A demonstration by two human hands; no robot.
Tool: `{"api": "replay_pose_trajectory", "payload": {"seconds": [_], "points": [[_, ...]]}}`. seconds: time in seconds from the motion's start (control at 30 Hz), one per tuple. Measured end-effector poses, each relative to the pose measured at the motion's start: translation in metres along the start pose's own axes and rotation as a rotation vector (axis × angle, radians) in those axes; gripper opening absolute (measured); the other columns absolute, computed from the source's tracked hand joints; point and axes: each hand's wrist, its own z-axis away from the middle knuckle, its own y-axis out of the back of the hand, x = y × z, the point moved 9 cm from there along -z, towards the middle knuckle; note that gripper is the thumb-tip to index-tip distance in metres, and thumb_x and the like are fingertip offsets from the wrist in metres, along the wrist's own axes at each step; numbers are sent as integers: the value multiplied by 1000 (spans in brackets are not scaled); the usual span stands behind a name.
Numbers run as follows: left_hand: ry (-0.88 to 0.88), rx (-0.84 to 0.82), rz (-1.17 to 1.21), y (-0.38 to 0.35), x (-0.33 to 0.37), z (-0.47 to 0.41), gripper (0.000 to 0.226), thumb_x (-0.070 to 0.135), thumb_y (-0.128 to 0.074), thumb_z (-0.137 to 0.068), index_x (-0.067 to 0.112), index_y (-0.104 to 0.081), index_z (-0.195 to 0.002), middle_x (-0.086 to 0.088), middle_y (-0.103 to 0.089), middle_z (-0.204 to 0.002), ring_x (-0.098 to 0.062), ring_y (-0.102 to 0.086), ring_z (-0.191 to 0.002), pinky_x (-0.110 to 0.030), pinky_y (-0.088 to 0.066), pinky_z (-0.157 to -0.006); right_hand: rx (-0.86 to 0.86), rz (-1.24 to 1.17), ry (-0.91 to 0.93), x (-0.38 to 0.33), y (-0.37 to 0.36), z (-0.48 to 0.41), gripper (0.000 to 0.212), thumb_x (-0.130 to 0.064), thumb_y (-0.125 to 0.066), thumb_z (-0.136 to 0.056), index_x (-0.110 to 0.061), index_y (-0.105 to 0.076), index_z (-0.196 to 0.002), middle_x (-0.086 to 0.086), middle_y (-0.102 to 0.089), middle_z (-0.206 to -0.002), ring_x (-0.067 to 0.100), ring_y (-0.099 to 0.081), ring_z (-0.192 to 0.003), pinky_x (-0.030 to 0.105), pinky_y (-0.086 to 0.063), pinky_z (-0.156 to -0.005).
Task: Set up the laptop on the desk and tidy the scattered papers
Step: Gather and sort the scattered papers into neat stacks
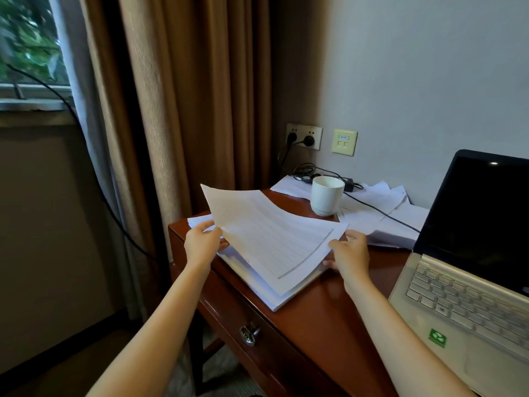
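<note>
- Already, in the head view, one laptop (458,296) stands open on the desk (315,296) at the right of the frame, screen dark; this part looks done.
- One stack (272,239) is at the centre, partly lifted; the left hand (201,243) pinches its left edge and the right hand (350,255) grips its right edge.
- Loose sheets (383,207) wait at the upper right, under one cable (380,213), beside one mug (326,196); they are several, and I cannot count them exactly.
</note>
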Motion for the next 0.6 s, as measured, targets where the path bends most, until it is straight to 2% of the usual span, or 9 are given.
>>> {"api": "replay_pose_trajectory", "payload": {"seconds": [0.03,0.1,0.2,0.27,0.37,0.5,0.6], "points": [[8,-3,-26,1,-3,1,36,5,-54,-91,10,-57,-126,-11,-64,-115,-17,-65,-74,-31,-58,-73,7,-3,-23,2,1,0,28,2,-52,-86,-9,-46,-111,4,-57,-74,17,-57,-51,40,-57,-63],[20,0,-70,2,-7,4,38,4,-50,-91,11,-54,-128,-12,-64,-116,-18,-66,-70,-33,-58,-73,11,-16,-51,6,3,2,31,4,-51,-87,-11,-43,-113,4,-54,-77,16,-53,-50,31,-56,-54],[-12,30,-120,3,-7,9,39,8,-49,-91,12,-50,-130,-9,-63,-112,-16,-64,-64,-20,-49,-55,25,31,-38,8,5,0,34,5,-50,-86,-5,-46,-118,6,-54,-88,13,-53,-55,21,-52,-42],[-27,55,-122,4,-6,13,39,11,-51,-91,13,-48,-130,-3,-61,-98,-19,-63,-70,-21,-48,-57,37,72,-26,9,5,1,34,4,-49,-86,-4,-46,-119,6,-55,-92,12,-53,-59,21,-52,-41],[-49,100,-136,7,-4,19,38,12,-52,-92,10,-44,-129,5,-47,-81,-15,-55,-77,-28,-49,-72,39,101,-3,5,4,4,31,3,-51,-87,-6,-46,-116,6,-57,-100,12,-54,-62,22,-51,-45],[-85,134,-136,11,-3,19,32,10,-51,-92,7,-44,-123,7,-44,-73,-10,-48,-62,-22,-42,-57,30,133,25,3,4,9,27,3,-52,-87,-12,-41,-107,3,-54,-98,17,-57,-70,19,-51,-44],[-92,132,-140,10,-3,19,29,8,-52,-91,7,-45,-120,5,-46,-73,-10,-50,-60,-19,-41,-54,34,168,47,2,3,9,36,5,-50,-87,-6,-41,-121,8,-51,-105,25,-58,-77,22,-53,-47]]}}
